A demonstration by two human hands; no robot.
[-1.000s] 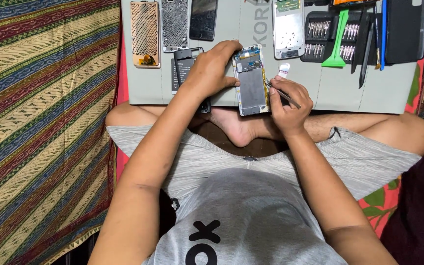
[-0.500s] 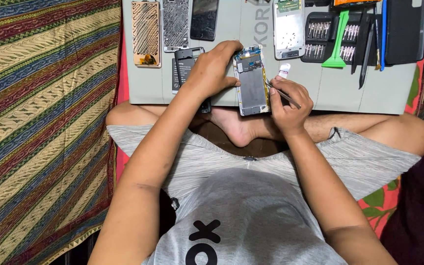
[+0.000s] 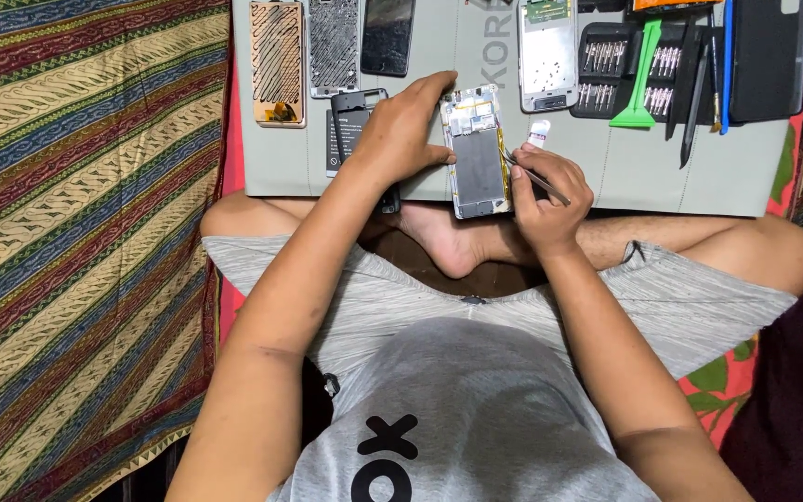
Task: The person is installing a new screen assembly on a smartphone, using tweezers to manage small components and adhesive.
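The left hand clasps the left edge of the opened phone, which lies on the grey mat with its long axis running twelve to six. At its three o'clock, the right hand pinches tweezers, tip touching the phone's right edge.

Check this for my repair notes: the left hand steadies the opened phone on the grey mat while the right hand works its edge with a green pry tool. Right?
Not quite. In the head view the right hand holds thin metal tweezers; the green pry tool lies unused on the grey mat. The left hand does steady the opened phone.
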